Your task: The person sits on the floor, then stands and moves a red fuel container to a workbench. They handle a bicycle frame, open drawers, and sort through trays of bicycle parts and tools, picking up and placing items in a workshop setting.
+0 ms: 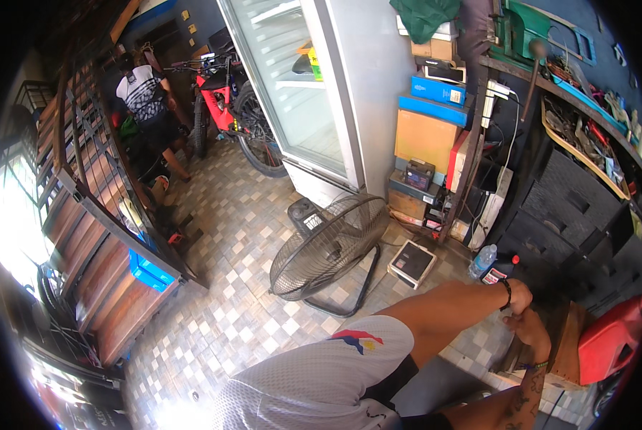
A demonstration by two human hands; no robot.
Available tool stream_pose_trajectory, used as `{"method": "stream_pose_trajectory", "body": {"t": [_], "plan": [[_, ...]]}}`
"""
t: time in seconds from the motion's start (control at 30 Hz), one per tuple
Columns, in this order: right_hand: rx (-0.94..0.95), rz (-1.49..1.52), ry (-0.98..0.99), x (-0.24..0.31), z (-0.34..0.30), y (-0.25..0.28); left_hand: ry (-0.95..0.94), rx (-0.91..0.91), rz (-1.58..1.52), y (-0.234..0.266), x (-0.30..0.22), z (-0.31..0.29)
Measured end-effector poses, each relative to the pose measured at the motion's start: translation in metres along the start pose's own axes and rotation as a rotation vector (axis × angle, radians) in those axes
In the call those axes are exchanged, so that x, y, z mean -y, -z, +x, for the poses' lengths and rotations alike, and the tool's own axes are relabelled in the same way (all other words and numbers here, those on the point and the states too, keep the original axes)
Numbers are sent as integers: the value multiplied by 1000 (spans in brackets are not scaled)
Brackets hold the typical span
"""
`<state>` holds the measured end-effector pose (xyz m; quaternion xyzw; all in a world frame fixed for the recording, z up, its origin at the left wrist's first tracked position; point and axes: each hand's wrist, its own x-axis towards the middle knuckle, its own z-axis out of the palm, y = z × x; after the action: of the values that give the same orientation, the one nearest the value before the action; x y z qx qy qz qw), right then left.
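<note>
My left arm reaches across to the right, a black bracelet at its wrist. Its hand is closed, the fingers curled; whatever it holds, if anything, is hidden. Just below it, almost touching, my right hand has its fingers bent and drawn together toward the left one. Anything between them is too small to make out. Both hands are above the floor, beside a brown wooden box. A dark bottle with a red cap and a clear plastic bottle stand just beyond my left hand.
A red plastic container is right of the wooden box. Dark drawers and a cluttered workbench line the right side. Ahead are a floor fan, a glass-door fridge and stacked boxes. Another person bends near a red bicycle.
</note>
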<state>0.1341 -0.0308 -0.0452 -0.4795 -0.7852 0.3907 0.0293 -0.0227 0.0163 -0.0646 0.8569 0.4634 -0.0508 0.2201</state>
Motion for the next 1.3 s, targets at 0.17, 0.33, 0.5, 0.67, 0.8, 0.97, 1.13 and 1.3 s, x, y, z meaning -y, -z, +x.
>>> {"method": "stream_pose_trajectory", "body": {"t": [0.17, 0.33, 0.5, 0.67, 0.8, 0.97, 1.13, 1.3], "plan": [[-5, -30, 8, 26, 8, -12, 42, -46, 15, -18, 24, -4], [-71, -116, 144, -3, 10, -3, -103, -188, 88, -18, 26, 3], [-86, -179, 89, -7, -6, 5, -146, 40, -17, 8, 13, 10], [-160, -177, 19, -9, -20, -5, -200, 101, -50, 24, -5, 21], [-214, -132, -16, 12, -30, 3, -206, 90, -112, 41, 2, -5], [-369, -127, -104, -19, -59, 1, -310, 166, -215, 28, -39, 20], [-314, -100, -156, -33, -58, 3, -280, 182, -215, 22, -47, 31], [-324, -137, -187, -43, -52, 4, -340, 168, -209, 10, -24, 53]]}}
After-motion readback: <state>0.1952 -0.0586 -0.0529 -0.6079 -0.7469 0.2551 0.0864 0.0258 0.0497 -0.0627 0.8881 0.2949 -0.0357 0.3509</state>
